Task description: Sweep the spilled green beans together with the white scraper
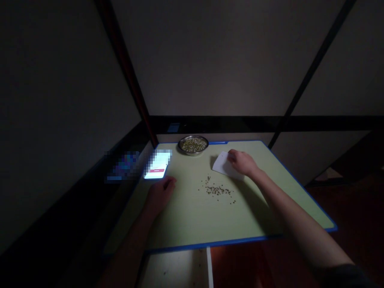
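Observation:
My right hand (243, 162) grips a white flat scraper (223, 165) by its upper edge, with the sheet tilted over the right side of the table. Just in front of the scraper, small brown beans or seeds (218, 191) lie loosely scattered on the yellow-green tabletop (186, 216). My left hand (160, 194) rests at the left of the table with its fingers curled in, and nothing shows in them. Right beyond it is a lit phone or tablet (157, 165), its screen partly blurred out.
A round metal bowl (193, 153) holding greenish and whitish grains stands at the far edge. Blue trim (216, 244) borders the table. Below the front edge shows an open drawer or shelf (177, 268). Dark panelled walls stand behind and left; the room is dim.

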The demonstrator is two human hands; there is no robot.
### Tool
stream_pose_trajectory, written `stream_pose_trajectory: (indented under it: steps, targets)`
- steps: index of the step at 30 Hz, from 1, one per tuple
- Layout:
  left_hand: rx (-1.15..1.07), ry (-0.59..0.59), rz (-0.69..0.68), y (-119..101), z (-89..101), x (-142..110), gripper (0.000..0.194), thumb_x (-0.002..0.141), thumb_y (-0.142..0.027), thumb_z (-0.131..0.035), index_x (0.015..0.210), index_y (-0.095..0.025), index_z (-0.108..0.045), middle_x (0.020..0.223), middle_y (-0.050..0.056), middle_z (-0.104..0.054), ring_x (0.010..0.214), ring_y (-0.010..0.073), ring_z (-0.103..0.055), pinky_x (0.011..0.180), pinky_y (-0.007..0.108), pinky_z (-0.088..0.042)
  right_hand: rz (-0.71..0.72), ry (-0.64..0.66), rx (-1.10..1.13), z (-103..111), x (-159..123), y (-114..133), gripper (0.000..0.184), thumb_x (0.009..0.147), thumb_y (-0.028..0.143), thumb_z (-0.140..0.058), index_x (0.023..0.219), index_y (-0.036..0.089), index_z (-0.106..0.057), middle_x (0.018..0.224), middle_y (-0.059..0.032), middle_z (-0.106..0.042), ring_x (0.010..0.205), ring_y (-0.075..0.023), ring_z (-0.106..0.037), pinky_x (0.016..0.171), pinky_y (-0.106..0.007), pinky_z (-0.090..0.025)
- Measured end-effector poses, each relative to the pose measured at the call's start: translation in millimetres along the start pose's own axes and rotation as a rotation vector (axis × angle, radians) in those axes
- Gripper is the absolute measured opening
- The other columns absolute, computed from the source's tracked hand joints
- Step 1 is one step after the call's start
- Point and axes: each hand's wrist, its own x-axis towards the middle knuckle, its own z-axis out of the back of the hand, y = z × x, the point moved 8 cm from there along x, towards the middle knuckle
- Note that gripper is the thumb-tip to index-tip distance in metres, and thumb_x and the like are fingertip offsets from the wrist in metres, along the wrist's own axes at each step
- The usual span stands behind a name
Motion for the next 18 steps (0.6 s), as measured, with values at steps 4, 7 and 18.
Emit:
stream_pose_trajectory:
  steps: [4, 7, 18]
  targets:
    - [0.015, 0.011, -0.013, 0, 0.2, 1, 0.036, 0.082, -0.047, -0.047, 0.089, -0.017, -0.065, 0.076, 0.002, -0.070, 0.072, 0.0191, -0.062, 0.065, 0.027, -0.044, -0.009, -0.024, -0.023, -2, 12, 13, 0.032, 0.090, 0.030, -0.041, 0.117, 0.020, -0.055, 0.107, -0.0144, -0.068, 0.095, -0.0269, -0.064, 0.075, -0.033, -0.042]
    - [0.046, 0.012, -0.013, 2, 0.6, 1, 0.036, 0.082, -0.048, -0.047, 0.089, -0.018, -0.065, 0.076, 0.002, -0.069, 0.073, 0.0193, -0.062, 0.066, 0.028, -0.045, 0.001, -0.034, -0.039, -2, 19, 23, 0.032, 0.090, 0.029, -0.040, 0.117, 0.019, -0.055, 0.110, -0.0150, -0.067, 0.098, -0.0284, -0.063, 0.079, -0.036, -0.042]
    - [0.062, 0.010, -0.004, -3, 1.9, -1, 0.035, 0.082, -0.046, -0.047, 0.091, -0.017, -0.066, 0.076, 0.001, -0.069, 0.072, 0.0186, -0.062, 0.065, 0.027, -0.044, 0.186, 0.019, -0.066, -7, 18, 58, 0.031, 0.091, 0.030, -0.038, 0.115, 0.019, -0.055, 0.110, -0.0131, -0.067, 0.097, -0.0269, -0.062, 0.081, -0.034, -0.039]
